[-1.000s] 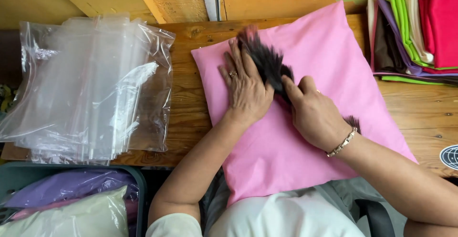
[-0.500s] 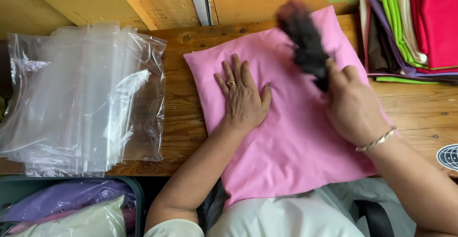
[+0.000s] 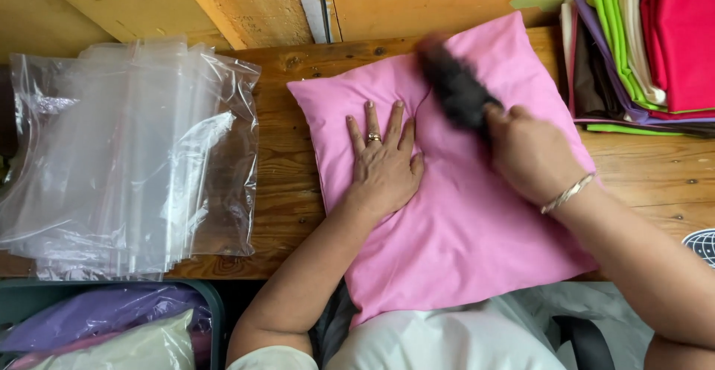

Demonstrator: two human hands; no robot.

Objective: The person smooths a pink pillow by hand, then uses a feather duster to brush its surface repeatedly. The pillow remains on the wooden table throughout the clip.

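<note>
A pink cushion cover (image 3: 454, 228) lies flat on the wooden table (image 3: 287, 184). My left hand (image 3: 383, 165), with a ring on one finger, presses flat on its left half, fingers spread. My right hand (image 3: 532, 150), with a bracelet at the wrist, grips the handle of a dark bristly brush (image 3: 456, 91). The brush head is blurred and rests on the upper middle of the cover, just right of my left hand.
A stack of clear plastic bags (image 3: 126, 161) lies at the table's left. Folded fabrics in red, green, purple and white (image 3: 648, 50) are piled at the back right. A dark bin (image 3: 112, 325) with bagged purple and pale items stands below left.
The brush swept from the cover's middle up to its top right, and has now come back left toward the top centre. My left hand stays pressed on the cover.
</note>
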